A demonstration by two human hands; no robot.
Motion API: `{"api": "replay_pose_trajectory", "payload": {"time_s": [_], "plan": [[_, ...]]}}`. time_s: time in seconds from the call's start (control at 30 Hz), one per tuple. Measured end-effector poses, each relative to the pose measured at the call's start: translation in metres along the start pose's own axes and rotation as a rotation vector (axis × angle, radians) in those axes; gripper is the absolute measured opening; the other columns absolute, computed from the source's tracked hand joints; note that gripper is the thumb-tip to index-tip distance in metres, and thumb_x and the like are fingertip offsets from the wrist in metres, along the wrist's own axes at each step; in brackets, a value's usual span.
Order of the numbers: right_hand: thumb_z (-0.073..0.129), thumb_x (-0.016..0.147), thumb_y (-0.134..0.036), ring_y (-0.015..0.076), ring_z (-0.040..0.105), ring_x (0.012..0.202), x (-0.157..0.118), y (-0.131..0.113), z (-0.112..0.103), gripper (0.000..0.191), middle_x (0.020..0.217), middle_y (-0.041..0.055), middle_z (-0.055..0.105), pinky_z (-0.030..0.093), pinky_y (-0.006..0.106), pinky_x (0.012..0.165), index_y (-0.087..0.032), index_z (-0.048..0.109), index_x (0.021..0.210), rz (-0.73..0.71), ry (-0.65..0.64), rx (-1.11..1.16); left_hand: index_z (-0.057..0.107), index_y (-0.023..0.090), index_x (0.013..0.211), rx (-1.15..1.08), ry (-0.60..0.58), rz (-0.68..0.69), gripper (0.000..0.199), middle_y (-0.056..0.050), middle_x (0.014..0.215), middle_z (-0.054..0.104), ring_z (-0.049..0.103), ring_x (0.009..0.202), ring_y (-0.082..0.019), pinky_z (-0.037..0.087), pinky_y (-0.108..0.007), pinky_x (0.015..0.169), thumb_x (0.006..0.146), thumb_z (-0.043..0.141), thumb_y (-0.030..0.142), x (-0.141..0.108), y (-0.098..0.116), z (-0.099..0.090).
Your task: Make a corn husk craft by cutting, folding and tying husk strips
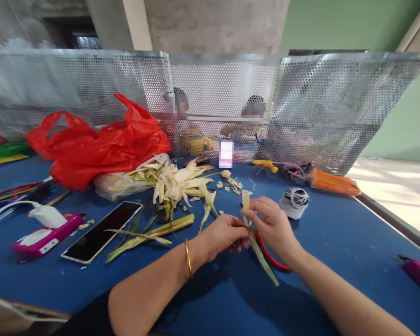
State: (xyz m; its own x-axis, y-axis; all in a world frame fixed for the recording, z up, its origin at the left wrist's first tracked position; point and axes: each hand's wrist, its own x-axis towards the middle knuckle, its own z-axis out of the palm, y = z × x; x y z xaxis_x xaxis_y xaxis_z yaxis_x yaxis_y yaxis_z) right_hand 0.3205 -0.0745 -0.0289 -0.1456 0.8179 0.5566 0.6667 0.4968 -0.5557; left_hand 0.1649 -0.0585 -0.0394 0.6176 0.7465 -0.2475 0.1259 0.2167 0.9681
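My left hand (226, 235), with a gold bangle at its wrist, is closed, its thumb and fingers pinching a pale husk strip (263, 261). Close against it, my right hand (273, 226) grips the same strip higher up, where its short end (246, 198) stands above the fingers. The long end hangs down over the blue table. A red curved band (271, 259) passes beneath my right hand; part of it is hidden, and I cannot tell whether the strip is wrapped on it. Beyond my left hand lies a pile of dried husks (177, 179).
A phone (103, 232), a purple power strip (45, 235) and a red plastic bag (101, 144) occupy the left. To the right are a spool of grey cord (294, 203), an orange packet (332, 182) and yellow snips (265, 164). A perforated metal screen (220, 88) spans the back; people sit behind it.
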Motion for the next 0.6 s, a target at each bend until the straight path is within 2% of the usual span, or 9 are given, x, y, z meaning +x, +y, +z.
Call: {"api": "replay_pose_trajectory", "payload": {"time_s": [0.07, 0.17, 0.2, 0.27, 0.33, 0.37, 0.47, 0.6], "plan": [[0.05, 0.089, -0.03, 0.02, 0.06, 0.088, 0.006, 0.007, -0.009, 0.021, 0.091, 0.0059, 0.069, 0.042, 0.034, 0.084, -0.02, 0.068, 0.085, 0.06, 0.059, 0.045, 0.066, 0.013, 0.073, -0.149, 0.035, -0.013, 0.027, 0.001, 0.058, 0.059, 0.05, 0.047, -0.007, 0.035, -0.019, 0.045, 0.073, 0.065, 0.04, -0.001, 0.005, -0.003], [0.053, 0.085, -0.036, 0.0216, 0.063, 0.086, 0.014, 0.015, -0.019, 0.023, 0.088, 0.0062, 0.07, 0.045, 0.034, 0.081, -0.019, 0.068, 0.086, 0.254, 0.086, 0.167, 0.069, 0.013, 0.081, -0.342, 0.078, -0.018, 0.028, 0.001, 0.059, 0.058, 0.052, 0.051, -0.007, 0.039, -0.019, 0.051, 0.074, 0.067, 0.039, -0.001, 0.011, -0.008], [0.057, 0.082, -0.039, 0.0218, 0.063, 0.085, 0.014, 0.017, -0.019, 0.024, 0.086, 0.0058, 0.071, 0.046, 0.034, 0.08, -0.018, 0.069, 0.084, 0.317, 0.041, 0.228, 0.069, 0.013, 0.081, -0.393, 0.092, -0.012, 0.024, 0.001, 0.059, 0.058, 0.052, 0.051, -0.006, 0.04, -0.018, 0.052, 0.074, 0.068, 0.036, -0.001, 0.012, -0.009], [0.062, 0.077, -0.044, 0.022, 0.063, 0.084, 0.014, 0.015, -0.016, 0.029, 0.085, 0.0052, 0.071, 0.046, 0.034, 0.079, -0.018, 0.07, 0.083, 0.4, -0.134, 0.388, 0.069, 0.013, 0.082, -0.495, 0.109, -0.003, 0.018, 0.002, 0.059, 0.058, 0.052, 0.05, -0.006, 0.04, -0.018, 0.051, 0.073, 0.07, 0.028, 0.001, 0.011, -0.012], [0.065, 0.075, -0.048, 0.021, 0.063, 0.084, 0.01, 0.01, -0.011, 0.033, 0.084, 0.0042, 0.071, 0.046, 0.034, 0.079, -0.017, 0.071, 0.086, 0.411, -0.313, 0.56, 0.069, 0.012, 0.084, -0.576, 0.096, 0.02, 0.015, 0.001, 0.06, 0.058, 0.053, 0.05, -0.006, 0.041, -0.017, 0.05, 0.076, 0.068, 0.025, 0.004, 0.009, -0.013], [0.065, 0.076, -0.048, 0.0202, 0.062, 0.083, 0.009, 0.007, -0.009, 0.033, 0.083, 0.0035, 0.07, 0.045, 0.033, 0.08, -0.017, 0.071, 0.087, 0.401, -0.362, 0.629, 0.069, 0.012, 0.085, -0.602, 0.088, 0.035, 0.015, 0.001, 0.06, 0.059, 0.053, 0.049, -0.006, 0.041, -0.017, 0.049, 0.077, 0.067, 0.024, 0.005, 0.008, -0.014], [0.065, 0.079, -0.043, 0.0169, 0.059, 0.079, 0.006, 0.0, -0.008, 0.029, 0.078, 0.0025, 0.067, 0.043, 0.03, 0.077, -0.015, 0.068, 0.078, 0.378, -0.367, 0.679, 0.069, 0.01, 0.091, -0.646, 0.041, 0.051, 0.016, 0.0, 0.06, 0.06, 0.053, 0.047, -0.005, 0.04, -0.015, 0.046, 0.079, 0.065, 0.021, 0.005, 0.008, -0.015], [0.062, 0.082, -0.041, 0.0145, 0.056, 0.071, 0.006, 0.0, -0.01, 0.028, 0.073, 0.0019, 0.064, 0.042, 0.027, 0.068, -0.014, 0.067, 0.077, 0.47, -0.376, 0.698, 0.068, 0.01, 0.093, -0.652, -0.106, 0.033, 0.017, -0.004, 0.07, 0.067, 0.06, 0.052, -0.009, 0.047, -0.019, 0.051, 0.082, 0.063, 0.022, 0.002, 0.009, -0.015]]}}
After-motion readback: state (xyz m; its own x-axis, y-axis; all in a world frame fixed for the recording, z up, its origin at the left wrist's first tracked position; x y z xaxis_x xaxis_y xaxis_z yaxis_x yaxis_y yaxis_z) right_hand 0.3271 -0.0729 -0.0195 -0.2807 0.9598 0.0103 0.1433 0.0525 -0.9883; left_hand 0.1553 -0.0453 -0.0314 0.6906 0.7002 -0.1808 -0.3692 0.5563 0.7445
